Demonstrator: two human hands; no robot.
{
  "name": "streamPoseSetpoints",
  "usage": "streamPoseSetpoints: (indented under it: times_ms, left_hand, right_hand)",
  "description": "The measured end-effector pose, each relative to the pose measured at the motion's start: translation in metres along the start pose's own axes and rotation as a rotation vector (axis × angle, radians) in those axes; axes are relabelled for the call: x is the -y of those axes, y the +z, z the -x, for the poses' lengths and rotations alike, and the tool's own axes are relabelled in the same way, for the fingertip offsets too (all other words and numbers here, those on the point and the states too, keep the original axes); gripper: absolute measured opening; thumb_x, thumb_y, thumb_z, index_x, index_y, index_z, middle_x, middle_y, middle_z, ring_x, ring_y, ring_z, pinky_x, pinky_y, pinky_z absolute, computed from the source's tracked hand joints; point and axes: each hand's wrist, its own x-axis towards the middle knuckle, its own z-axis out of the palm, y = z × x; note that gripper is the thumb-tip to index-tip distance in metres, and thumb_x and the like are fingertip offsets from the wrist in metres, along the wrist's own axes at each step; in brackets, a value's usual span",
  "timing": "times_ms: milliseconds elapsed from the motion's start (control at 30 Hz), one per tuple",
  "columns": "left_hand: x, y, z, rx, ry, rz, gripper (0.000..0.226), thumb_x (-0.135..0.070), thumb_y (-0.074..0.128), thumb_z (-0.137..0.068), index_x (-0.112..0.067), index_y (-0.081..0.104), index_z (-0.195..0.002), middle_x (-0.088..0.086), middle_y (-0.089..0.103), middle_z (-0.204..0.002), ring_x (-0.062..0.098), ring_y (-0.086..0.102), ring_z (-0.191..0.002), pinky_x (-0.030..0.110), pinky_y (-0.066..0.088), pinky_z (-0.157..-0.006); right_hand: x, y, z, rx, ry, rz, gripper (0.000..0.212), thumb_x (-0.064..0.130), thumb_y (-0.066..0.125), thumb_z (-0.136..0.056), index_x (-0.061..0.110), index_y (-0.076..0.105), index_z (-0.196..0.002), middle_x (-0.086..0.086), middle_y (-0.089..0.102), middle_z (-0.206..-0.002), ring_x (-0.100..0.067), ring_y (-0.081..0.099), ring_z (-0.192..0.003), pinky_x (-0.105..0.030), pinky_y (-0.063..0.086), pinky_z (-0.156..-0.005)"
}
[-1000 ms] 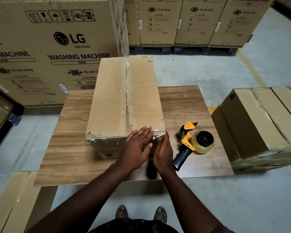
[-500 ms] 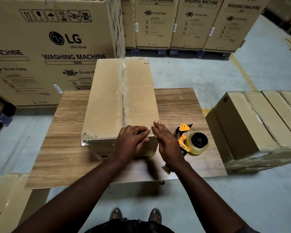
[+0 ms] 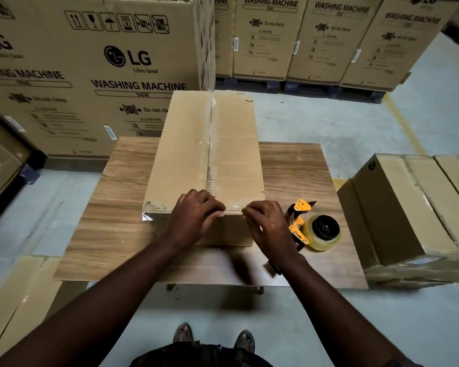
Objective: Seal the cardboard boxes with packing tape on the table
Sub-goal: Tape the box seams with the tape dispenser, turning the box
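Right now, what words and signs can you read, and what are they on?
"LG", big left carton
"Life's Good", same carton
"WASHING MACHINE", same carton and back cartons
"SIDE", left carton
"Do not clamp", both
"CAUTION", left carton
Pictogram row atop left carton: no words
Fine print, stickers, marks on the box: too small to read

1. Cardboard box (image 3: 186,154), under my left hand (image 3: 196,215) and right hand (image 3: 266,223): plain tan; black tick marks along the centre seam; glossy clear tape (image 3: 210,133).
2. Table (image 3: 117,207): light-brown wood-grain pattern with darker streaks.
3. Tape dispenser (image 3: 298,223): yellow-orange frame; pale translucent yellow roll (image 3: 312,243) on a black hub.
4. Washing-machine cartons (image 3: 90,75): tan with black lettering and handling symbols.
5. Floor (image 3: 329,123): pale grey, crossed by a yellow painted line (image 3: 403,123).
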Motion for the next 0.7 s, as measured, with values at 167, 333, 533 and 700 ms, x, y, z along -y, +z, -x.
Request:
streamPoseSetpoints:
  times_ms: [167, 333, 533, 700]
  left_hand:
    - [0.006, -0.009, 0.016, 0.094, 0.027, -0.029, 0.041, -0.017, 0.076, -0.083, -0.029, 0.065, -0.121, -0.003, 0.06, -0.11, 0.024, 0.054, -0.098, 0.04, 0.045, -0.08]
    - [0.016, -0.02, 0.014, 0.037, -0.044, -0.022, 0.03, -0.049, 0.059, -0.089, -0.032, 0.067, -0.112, -0.007, 0.06, -0.104, 0.02, 0.054, -0.095, 0.036, 0.04, -0.079]
    - [0.048, -0.032, 0.031, 0.139, -0.062, -0.001, 0.053, -0.026, 0.081, -0.078, -0.033, 0.061, -0.127, -0.008, 0.054, -0.115, 0.018, 0.049, -0.104, 0.04, 0.042, -0.088]
    - [0.08, -0.058, 0.039, 0.067, -0.193, 0.019, 0.045, -0.064, 0.059, -0.082, -0.036, 0.065, -0.116, -0.012, 0.055, -0.108, 0.016, 0.05, -0.105, 0.042, 0.04, -0.089]
  right_hand:
    - [0.005, -0.001, 0.0, 0.049, -0.037, 0.024, 0.024, -0.001, 0.068, -0.091, 0.004, 0.073, -0.114, -0.011, 0.065, -0.106, -0.029, 0.057, -0.097, -0.038, 0.048, -0.083]
    - [0.026, 0.016, -0.022, 0.136, -0.062, -0.009, 0.018, 0.015, 0.071, -0.091, 0.012, 0.074, -0.109, -0.005, 0.064, -0.102, -0.027, 0.055, -0.092, -0.039, 0.043, -0.077]
    - [0.025, 0.015, -0.017, 0.193, 0.031, 0.008, 0.044, -0.001, 0.073, -0.074, 0.018, 0.07, -0.113, -0.001, 0.059, -0.107, -0.025, 0.052, -0.099, -0.035, 0.039, -0.081]
    - [0.05, 0.024, -0.038, 0.191, 0.199, 0.108, 0.028, 0.048, 0.076, -0.08, 0.025, 0.065, -0.092, 0.004, 0.056, -0.095, -0.019, 0.048, -0.092, -0.036, 0.035, -0.075]
